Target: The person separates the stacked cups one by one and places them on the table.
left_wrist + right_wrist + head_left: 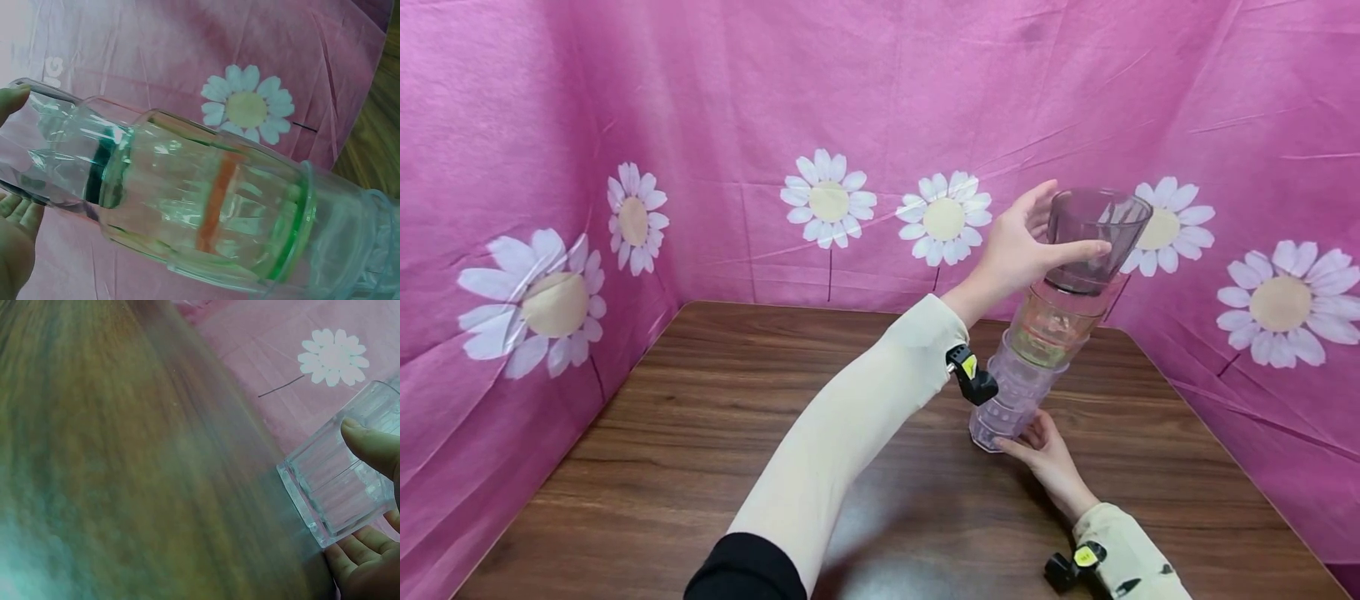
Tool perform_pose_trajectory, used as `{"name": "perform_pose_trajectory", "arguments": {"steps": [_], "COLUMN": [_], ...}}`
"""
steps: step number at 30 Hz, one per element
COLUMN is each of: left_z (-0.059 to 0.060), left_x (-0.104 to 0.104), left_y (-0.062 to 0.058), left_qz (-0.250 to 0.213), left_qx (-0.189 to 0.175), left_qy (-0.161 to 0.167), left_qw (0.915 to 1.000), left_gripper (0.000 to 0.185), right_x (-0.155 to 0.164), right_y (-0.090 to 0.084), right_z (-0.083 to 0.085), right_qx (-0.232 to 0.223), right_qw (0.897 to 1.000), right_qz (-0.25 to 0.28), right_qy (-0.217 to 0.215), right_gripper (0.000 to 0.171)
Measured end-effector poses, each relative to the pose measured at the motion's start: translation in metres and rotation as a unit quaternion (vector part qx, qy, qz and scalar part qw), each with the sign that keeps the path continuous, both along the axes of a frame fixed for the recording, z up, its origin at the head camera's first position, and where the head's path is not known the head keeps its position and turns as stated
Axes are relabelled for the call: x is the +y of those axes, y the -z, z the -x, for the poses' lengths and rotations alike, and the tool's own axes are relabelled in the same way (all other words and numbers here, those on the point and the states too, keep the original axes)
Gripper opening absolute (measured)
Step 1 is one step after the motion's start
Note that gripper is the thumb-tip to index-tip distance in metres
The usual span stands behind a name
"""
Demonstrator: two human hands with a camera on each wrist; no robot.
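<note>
A tall stack of nested see-through cups leans to the right at the right side of the table. At its top is a smoky grey cup, and my left hand holds it, thumb on the near side. Below it sit pink and greenish-yellow cups, then clear, ridged cups. Low on the stack, my right hand grips the bottom clear cup between thumb and fingers. Green and orange bands show through the walls in the left wrist view. I cannot tell whether the base touches the table.
The stack is over a brown wood-grain table. A pink cloth printed with white daisies hangs along the back and both sides. Each wrist carries a black camera mount, the left one close to the stack.
</note>
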State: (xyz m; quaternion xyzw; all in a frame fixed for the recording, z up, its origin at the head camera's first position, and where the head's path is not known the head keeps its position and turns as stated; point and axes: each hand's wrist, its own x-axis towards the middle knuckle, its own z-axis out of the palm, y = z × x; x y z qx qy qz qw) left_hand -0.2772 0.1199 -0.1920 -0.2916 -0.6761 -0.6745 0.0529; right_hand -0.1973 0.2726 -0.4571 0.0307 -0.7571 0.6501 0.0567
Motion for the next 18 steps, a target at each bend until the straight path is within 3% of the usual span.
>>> {"name": "perform_pose_trajectory", "arguments": {"steps": [8,14,18], "left_z": [-0.001,-0.001,0.002], "left_x": [-0.014,-0.031,-0.045], "left_y": [-0.018,-0.03,-0.032], "left_qz": [-0.083,-0.108,-0.106], "left_qx": [0.018,0.026,0.03], "left_qy": [0.017,0.03,0.012], "left_qw": [0.9962,0.9934,0.9939], "left_gripper": [0.09,0.093,0.093], "right_x": [-0.001,0.001,0.002], "right_y": [0.001,0.003,0.002], "right_z": [0.0,0.0,0.0], "right_qx": [0.009,0.023,0.009], "right_qw": [1.0,0.999,1.0], "right_qz": [0.015,0.03,0.023], "right_qy": [-0.01,-0.018,-0.015], "right_gripper": [0.066,0.062,0.063]}}
